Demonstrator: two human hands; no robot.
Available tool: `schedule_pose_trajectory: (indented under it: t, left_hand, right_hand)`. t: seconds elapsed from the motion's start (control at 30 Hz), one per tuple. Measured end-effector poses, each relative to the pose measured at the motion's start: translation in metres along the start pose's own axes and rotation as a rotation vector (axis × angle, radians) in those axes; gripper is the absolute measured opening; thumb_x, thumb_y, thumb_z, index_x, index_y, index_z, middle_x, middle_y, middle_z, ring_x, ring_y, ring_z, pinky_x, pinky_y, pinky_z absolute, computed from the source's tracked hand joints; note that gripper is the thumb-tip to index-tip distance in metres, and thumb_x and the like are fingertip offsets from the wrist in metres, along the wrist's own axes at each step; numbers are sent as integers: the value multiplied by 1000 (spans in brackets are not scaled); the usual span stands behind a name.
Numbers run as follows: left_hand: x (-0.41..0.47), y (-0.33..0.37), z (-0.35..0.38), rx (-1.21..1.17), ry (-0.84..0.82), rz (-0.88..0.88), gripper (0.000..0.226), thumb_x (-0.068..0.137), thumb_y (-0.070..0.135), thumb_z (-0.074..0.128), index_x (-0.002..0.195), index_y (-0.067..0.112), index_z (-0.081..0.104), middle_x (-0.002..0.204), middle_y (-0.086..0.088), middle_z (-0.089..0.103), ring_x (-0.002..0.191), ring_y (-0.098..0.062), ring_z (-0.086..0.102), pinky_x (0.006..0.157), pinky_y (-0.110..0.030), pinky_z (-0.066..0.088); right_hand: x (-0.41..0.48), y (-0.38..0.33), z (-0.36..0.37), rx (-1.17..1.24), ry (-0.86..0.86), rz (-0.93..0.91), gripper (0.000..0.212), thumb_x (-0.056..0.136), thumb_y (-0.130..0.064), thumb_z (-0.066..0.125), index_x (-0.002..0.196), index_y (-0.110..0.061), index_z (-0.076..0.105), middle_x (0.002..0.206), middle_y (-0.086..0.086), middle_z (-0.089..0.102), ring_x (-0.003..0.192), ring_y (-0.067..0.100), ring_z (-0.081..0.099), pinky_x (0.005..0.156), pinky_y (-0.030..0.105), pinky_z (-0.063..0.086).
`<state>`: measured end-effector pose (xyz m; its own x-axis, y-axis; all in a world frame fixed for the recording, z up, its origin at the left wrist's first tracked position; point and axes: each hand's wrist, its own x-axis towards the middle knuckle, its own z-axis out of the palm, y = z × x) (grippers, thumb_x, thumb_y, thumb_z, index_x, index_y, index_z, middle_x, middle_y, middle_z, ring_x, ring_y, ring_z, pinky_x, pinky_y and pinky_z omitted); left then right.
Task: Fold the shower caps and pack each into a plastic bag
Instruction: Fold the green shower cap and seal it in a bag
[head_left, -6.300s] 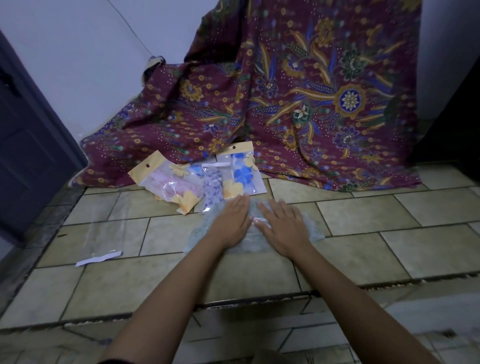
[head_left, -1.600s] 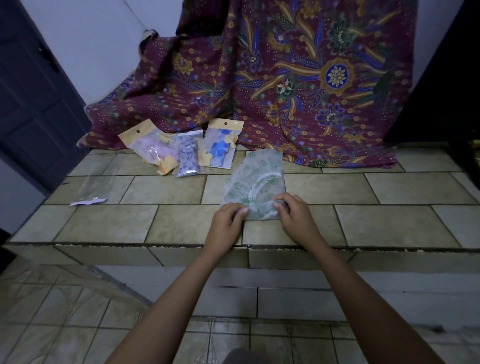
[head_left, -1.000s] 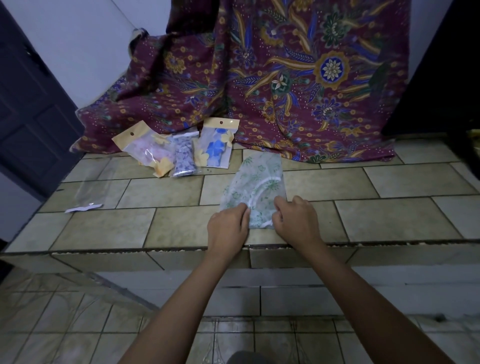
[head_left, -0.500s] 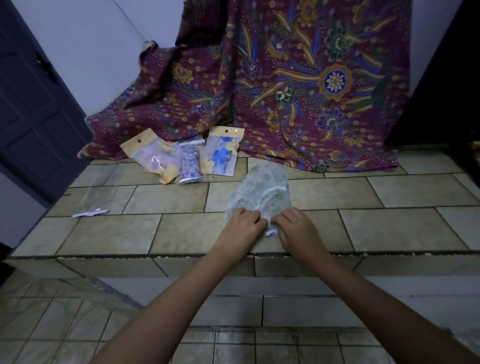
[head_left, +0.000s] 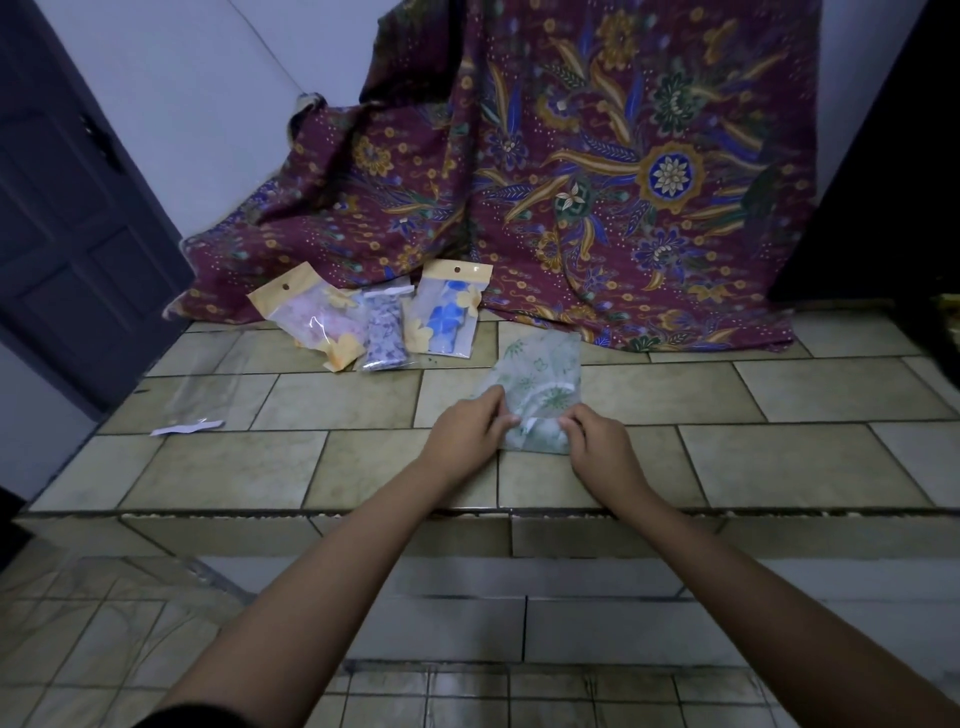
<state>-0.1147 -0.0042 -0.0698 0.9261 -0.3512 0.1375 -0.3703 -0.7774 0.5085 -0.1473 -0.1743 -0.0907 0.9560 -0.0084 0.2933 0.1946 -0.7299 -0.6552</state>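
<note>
A large maroon patterned cloth (head_left: 597, 171) hangs down the wall and spills onto the back of a raised tiled ledge (head_left: 332, 405), which serves as the work surface. On the ledge's far left lies an empty clear plastic bag (head_left: 200, 397) with a white strip at its mouth, probably kept flat and within reach for the next packing. Near the cloth's hem sit three packed bags (head_left: 382, 319) in a loose row, touching or overlapping: one holds something pink, the middle one a purple-printed piece, the right one a blue-flowered piece, so those look finished. Just right of them, toward the front, lies the green-printed shower cap (head_left: 540, 384), already narrowed to a long flat shape pointing away from the person. The left hand (head_left: 467, 434) and right hand (head_left: 597, 447) meet at its near end, fingers curled and pinching the edge, apparently to turn it over or roll it smaller so it fits a bag. It is not yet in any bag.
</note>
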Motion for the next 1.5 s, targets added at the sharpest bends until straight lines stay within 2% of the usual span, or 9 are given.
schedule_pose_trajectory:
  t: [0.17, 0.3, 0.37, 0.47, 0.73, 0.9, 1.1, 1.23, 1.5]
  left_hand:
    - [7, 16, 8, 353, 4, -89, 18, 92, 24, 50, 99, 8, 53, 95, -17, 65, 92, -35, 59, 66, -36, 41]
    - [-8, 23, 23, 765, 31, 35, 24, 49, 22, 78, 66, 18, 62, 53, -1, 59, 60, -20, 59, 45, -22, 41]
    - [-8, 12, 30, 873, 82, 102, 12, 59, 24, 69, 66, 20, 59, 56, -1, 57, 61, -20, 57, 69, -36, 50]
    - [-6, 7, 33, 908, 263, 292, 14, 77, 15, 38, 78, 14, 52, 69, -4, 57, 70, -23, 57, 93, -44, 36]
    - [-2, -3, 19, 586, 157, 460, 7, 67, 13, 50, 68, 13, 57, 55, -2, 55, 47, -20, 56, 41, -23, 38]
    - [-15, -38, 7, 294, -40, 406, 44, 88, 44, 44, 107, 7, 59, 97, -10, 63, 92, -23, 55, 77, -26, 39]
    - [-12, -22, 5, 133, 32, 259, 24, 94, 25, 51, 103, 2, 51, 102, -12, 63, 94, -30, 56, 73, -29, 33]
    - [-1, -20, -2, 191, 19, 212, 32, 95, 34, 39, 105, 5, 47, 94, -17, 64, 88, -34, 58, 67, -36, 35]
    - [30, -11, -5, 107, -10, 41, 12, 92, 22, 49, 102, 15, 46, 100, -6, 60, 90, -31, 56, 67, -32, 35]
  right_hand:
    - [1, -3, 8, -306, -20, -25, 16, 99, -15, 35, 108, -6, 45, 84, 17, 62, 76, 34, 58, 59, 37, 37]
    - [2, -6, 9, -472, -56, -43, 17, 94, -9, 43, 110, -5, 46, 83, 16, 64, 77, 33, 61, 60, 33, 33]
    - [3, -11, 8, -570, -49, -40, 24, 78, -5, 65, 99, -4, 54, 64, 15, 63, 60, 32, 62, 50, 31, 36]
    - [5, -14, 12, -732, 11, -40, 45, 43, -7, 85, 81, -7, 60, 40, 8, 54, 39, 26, 54, 40, 25, 39]
    - [4, -10, 16, -795, 67, 87, 37, 57, -21, 81, 89, -15, 64, 73, 11, 60, 67, 27, 58, 58, 31, 44]
    - [18, 1, 10, -439, -20, 293, 22, 95, -31, 44, 111, -17, 50, 118, 10, 48, 111, 27, 40, 88, 36, 33]
    - [5, -8, 16, -419, 175, 88, 8, 82, -17, 65, 90, -16, 63, 97, 7, 58, 95, 29, 52, 81, 39, 36]
    - [-1, -10, 10, -320, -27, -32, 26, 91, -32, 52, 111, -19, 63, 112, 0, 63, 108, 21, 52, 99, 35, 20]
    - [45, 1, -14, 69, -129, 232, 19, 88, -17, 59, 99, -6, 70, 104, 9, 70, 97, 22, 62, 75, 25, 41]
